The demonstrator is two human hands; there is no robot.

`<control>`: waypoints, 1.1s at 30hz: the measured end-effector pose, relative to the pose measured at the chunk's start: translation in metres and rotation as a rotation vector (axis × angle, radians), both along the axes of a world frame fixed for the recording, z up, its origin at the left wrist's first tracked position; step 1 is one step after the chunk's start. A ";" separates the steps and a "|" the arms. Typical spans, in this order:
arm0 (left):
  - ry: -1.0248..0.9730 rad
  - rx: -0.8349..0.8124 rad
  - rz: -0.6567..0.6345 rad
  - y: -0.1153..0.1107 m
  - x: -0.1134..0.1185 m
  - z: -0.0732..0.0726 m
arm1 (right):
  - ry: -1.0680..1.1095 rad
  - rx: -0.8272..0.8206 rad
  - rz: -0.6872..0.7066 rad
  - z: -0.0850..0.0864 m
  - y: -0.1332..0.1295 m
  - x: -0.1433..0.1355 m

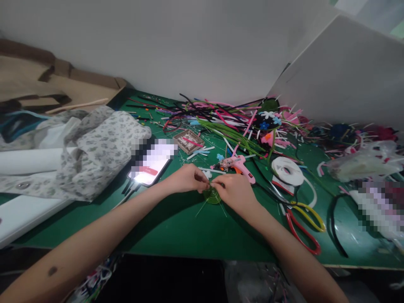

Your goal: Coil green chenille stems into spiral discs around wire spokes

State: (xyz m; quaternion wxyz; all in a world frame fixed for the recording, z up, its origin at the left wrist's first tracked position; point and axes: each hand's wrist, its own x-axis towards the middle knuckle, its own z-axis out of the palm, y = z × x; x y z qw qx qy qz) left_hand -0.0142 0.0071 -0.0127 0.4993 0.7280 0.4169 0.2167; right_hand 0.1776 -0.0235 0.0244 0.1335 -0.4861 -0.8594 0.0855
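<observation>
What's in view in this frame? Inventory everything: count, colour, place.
Wall: one, grey, rear.
Panel: one, pale grey, right rear.
Table: one, green, centre.
Cardboard box: one, brown, far left.
Patterned cloth: one, grey and white, left.
Phone: one, black-edged, beside the cloth.
Cable: one, white, at the phone's near end.
Square tray: one, brown, right of the phone.
Pipe cleaners: many, mixed colours, heaped rear centre.
Glue gun: one, pink, right of centre.
Scissors: one, red-and-yellow handles, right.
Tape roll: one, white, beside scissors.
Plastic bag: one, clear, far right.
Disc: one, green, front centre.
Other small items: uncounted, unclear.
Left hand: one, bare, touching disc.
Right hand: one, bare, touching disc.
</observation>
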 end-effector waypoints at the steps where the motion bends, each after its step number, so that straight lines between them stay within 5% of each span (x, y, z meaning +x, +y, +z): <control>1: -0.003 0.017 0.001 0.000 0.000 0.000 | -0.020 0.004 -0.002 0.000 0.000 -0.001; 7: -0.025 0.086 -0.010 -0.003 0.001 0.003 | -0.055 -0.079 -0.013 0.010 0.000 -0.005; 10: -0.021 0.111 -0.021 -0.005 0.002 0.005 | 0.075 -0.163 -0.033 0.017 0.004 0.002; 13: -0.027 0.109 -0.017 -0.006 0.003 0.006 | 0.236 -0.076 -0.135 0.019 0.015 0.018; 18: -0.038 0.094 0.003 -0.005 0.003 0.004 | 0.093 0.197 -0.356 0.000 0.040 0.053; 24: -0.049 0.071 0.039 -0.001 0.000 0.006 | -0.022 0.152 -0.359 -0.023 0.049 0.066; 33: -0.107 0.010 0.089 0.003 -0.002 0.003 | 0.103 0.215 -0.429 -0.027 0.048 0.063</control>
